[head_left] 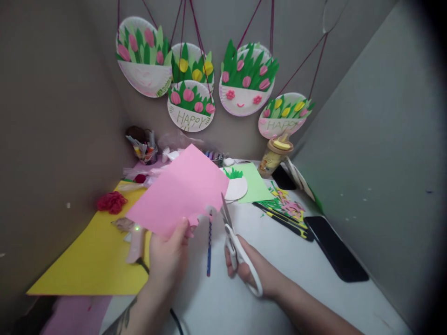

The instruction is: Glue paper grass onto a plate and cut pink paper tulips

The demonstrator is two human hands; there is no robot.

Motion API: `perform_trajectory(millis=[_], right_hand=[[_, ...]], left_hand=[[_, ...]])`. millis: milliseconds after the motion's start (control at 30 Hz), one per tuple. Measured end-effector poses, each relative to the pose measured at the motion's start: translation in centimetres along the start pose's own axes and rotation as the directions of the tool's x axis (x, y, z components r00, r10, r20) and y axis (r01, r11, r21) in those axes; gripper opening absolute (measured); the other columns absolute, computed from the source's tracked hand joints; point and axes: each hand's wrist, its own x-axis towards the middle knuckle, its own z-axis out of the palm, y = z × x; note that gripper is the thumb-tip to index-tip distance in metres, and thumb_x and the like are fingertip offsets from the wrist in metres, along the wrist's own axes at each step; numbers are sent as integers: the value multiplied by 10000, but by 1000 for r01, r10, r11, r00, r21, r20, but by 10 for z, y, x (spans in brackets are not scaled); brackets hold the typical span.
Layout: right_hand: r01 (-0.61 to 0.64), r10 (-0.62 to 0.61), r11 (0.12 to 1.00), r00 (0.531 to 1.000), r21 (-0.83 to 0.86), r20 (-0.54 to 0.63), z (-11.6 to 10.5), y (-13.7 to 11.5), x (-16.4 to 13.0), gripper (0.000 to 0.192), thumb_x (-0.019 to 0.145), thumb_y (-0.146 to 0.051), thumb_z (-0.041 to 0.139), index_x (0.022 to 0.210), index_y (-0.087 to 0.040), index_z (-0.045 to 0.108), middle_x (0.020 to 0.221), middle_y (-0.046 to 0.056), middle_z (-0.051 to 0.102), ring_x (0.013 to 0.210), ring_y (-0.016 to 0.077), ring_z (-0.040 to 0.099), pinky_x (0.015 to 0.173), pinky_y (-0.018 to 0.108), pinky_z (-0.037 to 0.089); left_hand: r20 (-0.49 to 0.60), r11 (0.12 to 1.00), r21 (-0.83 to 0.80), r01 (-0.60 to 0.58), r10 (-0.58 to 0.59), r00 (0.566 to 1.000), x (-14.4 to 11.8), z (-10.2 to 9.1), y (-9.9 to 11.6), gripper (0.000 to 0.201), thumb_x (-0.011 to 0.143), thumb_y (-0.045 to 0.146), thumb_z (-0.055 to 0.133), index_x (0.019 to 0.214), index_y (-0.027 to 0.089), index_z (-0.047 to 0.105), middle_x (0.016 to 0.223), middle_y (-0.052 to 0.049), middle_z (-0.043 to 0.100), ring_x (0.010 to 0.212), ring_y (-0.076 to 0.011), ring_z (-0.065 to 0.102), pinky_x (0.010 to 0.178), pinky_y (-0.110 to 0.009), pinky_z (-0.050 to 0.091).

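Observation:
My left hand (171,253) pinches the lower edge of a pink sheet of paper (185,190), thumb on top. Curved notches run along the sheet's lower right edge. In my right hand (249,270) is a pair of white-handled scissors (240,258), fingers through the loops. Its blades point up beside the sheet's right corner. A blue patterned pencil (209,251) lies on the table between my hands. Behind the sheet, partly covered, rests a white paper-plate piece (236,188) with green paper grass, overlapping a light green sheet (260,181).
Yellow paper (87,260) at left carries a pink glue gun (136,244) and red crumpled material (111,202). To the right are paper scraps (288,202), black-and-yellow cutters (284,221), a phone (335,249) and a lidded cup (274,156). Decorated paper plates (247,100) hang on the wall.

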Motion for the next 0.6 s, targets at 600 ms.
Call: perform_trajectory(millis=[600], right_hand=[[47,-31,992,990,114,-134,-5,7,-5,737,719,-834,417,1111,-210,450,879,38,536,715,154,535,625,293,436]], left_hand=[[39,936,337,100,-120,992,-19,-4,-9,270,691,386,716,611,135,657,692,-73,718,727,-218,699,762,-355,589]])
